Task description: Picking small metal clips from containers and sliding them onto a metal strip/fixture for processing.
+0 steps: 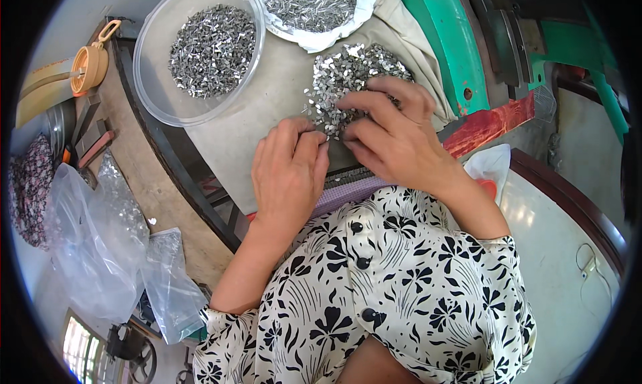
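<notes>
A heap of small flat metal pieces (348,70), silvery and grey, lies on a beige cloth (231,140) in front of me. Over the heap's right and near side my right hand (401,133) reaches with its fingers bent and spread, the fingertips among the pieces. My left hand (287,170) rests at the heap's near left edge, fingers curled and pressed together. Whatever is between those fingertips is too small to make out. Behind the heap stands a bowl of thin shiny metal pins (311,6), lined with white plastic. A clear plastic tub (152,56) of short metal bits is at far left.
A green painted metal frame (445,43) runs along the right side, with a red patterned strip (491,124) near its end. Clear plastic bags (100,243) lie at left, near an orange-capped container (89,70). A pale table (555,250) stands at right.
</notes>
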`<state>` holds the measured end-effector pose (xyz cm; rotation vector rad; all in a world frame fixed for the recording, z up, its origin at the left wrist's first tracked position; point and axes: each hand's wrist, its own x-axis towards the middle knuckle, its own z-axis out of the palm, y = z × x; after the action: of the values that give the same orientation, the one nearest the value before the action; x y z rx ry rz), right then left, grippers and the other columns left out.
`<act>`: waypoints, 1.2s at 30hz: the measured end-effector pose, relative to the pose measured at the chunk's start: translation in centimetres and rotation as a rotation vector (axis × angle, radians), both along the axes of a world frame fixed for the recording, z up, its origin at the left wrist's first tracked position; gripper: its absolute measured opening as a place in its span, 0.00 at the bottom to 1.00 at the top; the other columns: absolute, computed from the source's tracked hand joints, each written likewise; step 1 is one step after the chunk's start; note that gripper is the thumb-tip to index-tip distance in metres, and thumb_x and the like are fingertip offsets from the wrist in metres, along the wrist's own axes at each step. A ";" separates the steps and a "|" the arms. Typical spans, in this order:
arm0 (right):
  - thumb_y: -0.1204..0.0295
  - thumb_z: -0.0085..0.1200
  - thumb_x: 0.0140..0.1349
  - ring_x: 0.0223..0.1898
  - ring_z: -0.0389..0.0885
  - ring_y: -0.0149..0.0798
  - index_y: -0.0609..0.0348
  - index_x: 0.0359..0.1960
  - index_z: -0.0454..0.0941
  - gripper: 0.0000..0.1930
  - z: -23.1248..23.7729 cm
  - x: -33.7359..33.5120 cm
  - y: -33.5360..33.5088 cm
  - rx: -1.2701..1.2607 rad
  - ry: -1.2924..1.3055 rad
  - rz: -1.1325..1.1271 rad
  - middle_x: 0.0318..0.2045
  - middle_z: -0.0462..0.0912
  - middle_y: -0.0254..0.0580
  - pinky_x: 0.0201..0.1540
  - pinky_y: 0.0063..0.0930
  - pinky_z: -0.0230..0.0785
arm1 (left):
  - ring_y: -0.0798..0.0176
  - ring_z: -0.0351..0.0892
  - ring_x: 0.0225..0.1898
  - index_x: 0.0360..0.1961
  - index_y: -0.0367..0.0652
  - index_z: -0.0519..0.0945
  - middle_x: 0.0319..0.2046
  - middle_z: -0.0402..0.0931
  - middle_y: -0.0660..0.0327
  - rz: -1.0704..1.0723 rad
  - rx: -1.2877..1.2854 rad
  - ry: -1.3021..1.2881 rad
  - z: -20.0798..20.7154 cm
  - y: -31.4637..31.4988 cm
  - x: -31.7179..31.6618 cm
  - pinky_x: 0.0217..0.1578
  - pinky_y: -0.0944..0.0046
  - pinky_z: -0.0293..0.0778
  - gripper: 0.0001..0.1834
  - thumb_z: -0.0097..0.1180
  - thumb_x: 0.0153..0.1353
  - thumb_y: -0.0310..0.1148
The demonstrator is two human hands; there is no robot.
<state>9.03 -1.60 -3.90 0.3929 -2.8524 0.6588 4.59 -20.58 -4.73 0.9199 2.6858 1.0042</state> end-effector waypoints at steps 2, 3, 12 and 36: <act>0.70 0.66 0.43 0.58 0.67 0.46 0.48 0.27 0.80 0.09 0.4 1.1 0.7 -0.019 0.007 0.009 0.49 0.79 0.27 0.59 0.38 0.53 | 0.52 0.77 0.40 0.35 0.40 0.80 0.39 0.75 0.57 -0.003 -0.024 0.003 0.1 -0.2 0.0 0.40 0.56 0.72 0.10 0.66 0.51 0.24; 0.70 0.67 0.42 0.57 0.66 0.47 0.48 0.27 0.80 0.09 0.6 1.8 0.9 -0.044 0.001 -0.008 0.48 0.80 0.27 0.59 0.38 0.52 | 0.52 0.77 0.40 0.35 0.40 0.80 0.39 0.75 0.57 0.001 -0.025 0.002 0.2 -0.1 0.0 0.40 0.56 0.72 0.10 0.66 0.51 0.24; 0.65 0.69 0.44 0.56 0.67 0.44 0.41 0.28 0.86 0.08 0.5 6.3 1.0 -0.081 -0.123 -0.111 0.47 0.80 0.22 0.55 0.40 0.54 | 0.56 0.74 0.38 0.34 0.43 0.80 0.38 0.73 0.61 -0.003 -0.039 0.000 -0.1 0.4 -0.3 0.37 0.57 0.68 0.07 0.64 0.54 0.28; 0.70 0.66 0.43 0.60 0.66 0.44 0.49 0.23 0.80 0.06 1.4 2.5 2.8 -0.066 -0.166 0.060 0.51 0.77 0.26 0.58 0.45 0.55 | 0.55 0.76 0.39 0.34 0.44 0.81 0.38 0.76 0.62 -0.253 0.172 -0.083 0.0 -1.0 2.5 0.40 0.58 0.68 0.13 0.68 0.46 0.25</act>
<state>11.57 1.18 -2.50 0.4348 -2.9744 0.8309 7.09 -21.61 -4.72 1.1853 2.3695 1.1977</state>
